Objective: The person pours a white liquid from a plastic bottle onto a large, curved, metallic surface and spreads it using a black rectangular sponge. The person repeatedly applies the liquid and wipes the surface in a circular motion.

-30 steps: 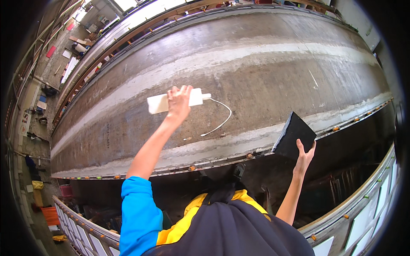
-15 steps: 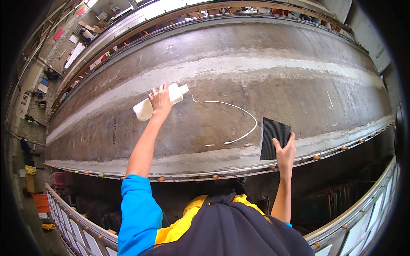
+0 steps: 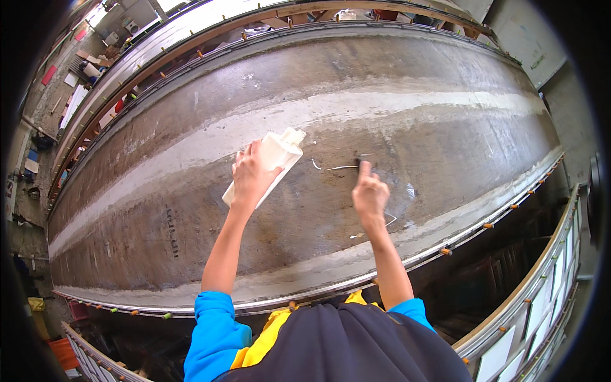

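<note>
My left hand [image 3: 252, 170] is wrapped round a white plastic bottle [image 3: 277, 156], its neck tilted up and to the right above the brown-and-grey panel [image 3: 216, 245]. My right hand [image 3: 370, 194] is closed, with some motion blur, on a black ribbed pad [image 3: 360, 162]. Mostly hidden behind the fingers, the pad appears edge-on against the surface. A short white liquid streak [image 3: 344, 167] runs left from the pad. Another small curl of the liquid [image 3: 316, 164] lies near the bottle's mouth. Close to my right wrist is a wet, smeared patch [image 3: 409, 191].
Orange and green pegs [image 3: 489, 225] line the panel's near edge. A second framed panel [image 3: 534, 305] with white rectangles stands at lower right. Beyond the far edge runs another long bench [image 3: 210, 27]. Floor clutter, including a yellow bundle [image 3: 36, 304], lies at left.
My right hand has moved left and farther over the panel, and the pad has turned edge-on. Much of the curved white line is now smeared. The bottle's neck has tipped more upward.
</note>
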`<move>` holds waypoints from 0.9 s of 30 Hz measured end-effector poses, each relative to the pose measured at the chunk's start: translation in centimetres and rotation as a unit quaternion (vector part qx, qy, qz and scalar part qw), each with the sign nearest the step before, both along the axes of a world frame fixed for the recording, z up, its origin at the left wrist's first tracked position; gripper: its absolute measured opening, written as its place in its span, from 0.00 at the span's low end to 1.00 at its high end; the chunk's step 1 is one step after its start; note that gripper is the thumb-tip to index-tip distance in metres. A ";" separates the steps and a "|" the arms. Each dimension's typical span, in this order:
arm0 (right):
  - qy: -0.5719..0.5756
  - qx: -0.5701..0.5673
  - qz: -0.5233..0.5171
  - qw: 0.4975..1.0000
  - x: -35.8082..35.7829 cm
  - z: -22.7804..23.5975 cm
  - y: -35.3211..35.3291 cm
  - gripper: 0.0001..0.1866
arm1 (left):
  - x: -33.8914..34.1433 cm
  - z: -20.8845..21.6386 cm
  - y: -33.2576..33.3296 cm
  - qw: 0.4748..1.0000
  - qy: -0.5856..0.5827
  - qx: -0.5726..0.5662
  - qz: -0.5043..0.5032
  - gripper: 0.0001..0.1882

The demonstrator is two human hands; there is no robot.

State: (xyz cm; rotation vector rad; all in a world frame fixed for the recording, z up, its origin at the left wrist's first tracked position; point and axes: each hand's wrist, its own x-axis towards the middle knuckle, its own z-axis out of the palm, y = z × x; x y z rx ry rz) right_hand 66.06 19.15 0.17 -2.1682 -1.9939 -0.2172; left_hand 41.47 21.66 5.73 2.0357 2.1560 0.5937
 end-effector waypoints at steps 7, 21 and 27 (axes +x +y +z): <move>0.125 -0.057 -0.065 0.988 3.1 2.6 2.8 0.21 | -3.4 0.9 -1.2 0.984 -0.175 0.042 -0.003 0.37; 0.111 -0.032 0.263 0.958 1.7 2.2 3.9 0.18 | -2.7 -1.1 -8.9 0.872 -0.455 0.180 0.001 0.33; 0.102 -0.005 0.356 0.929 4.1 0.1 3.3 0.20 | -0.1 -1.3 -12.9 0.848 -0.481 0.214 0.049 0.33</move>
